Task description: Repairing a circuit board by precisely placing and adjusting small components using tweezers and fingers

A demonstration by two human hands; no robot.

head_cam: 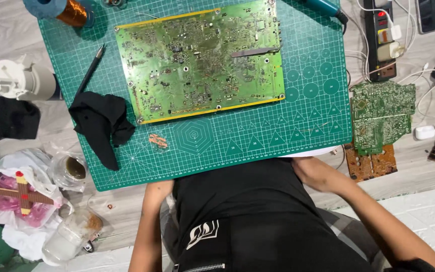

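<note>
- While the person sits at the near edge of the green cutting mat point(258, 136), seen from the head camera, both hands are down at the lap and away from the work: the right hand point(312, 171) is pressed against the black shirt point(247, 201) just below the mat's near right corner, and the left hand is tucked behind the shirt below the mat's near left part, only the forearm point(149, 221) showing.
- I cannot tell whether either hand is open or closed; neither visibly holds anything, and they sit apart, one on each side of the body.
- The large green circuit board point(202, 63) lies flat on the far half of the mat, straight ahead of the hands and well apart from them, its long axis running left to right, slightly tilted so its right end sits nearer the person.
- Judging by what shows, the right hand is somewhat nearer the board's near right corner than the hidden left one is to the left corner.
- On the board, toward its right side, rests one pair of metal tweezers point(255, 51), lying along the long axis.
- On the mat's left part: one black cloth point(101, 123) and one black pen-like tool point(90, 70).
- Off the mat's right edge: one smaller green board point(381, 116) overlapping one brown board point(371, 163), and one power strip point(381, 40) beyond them.
- At the mat's far left corner: one spool of copper wire point(71, 12).
</note>
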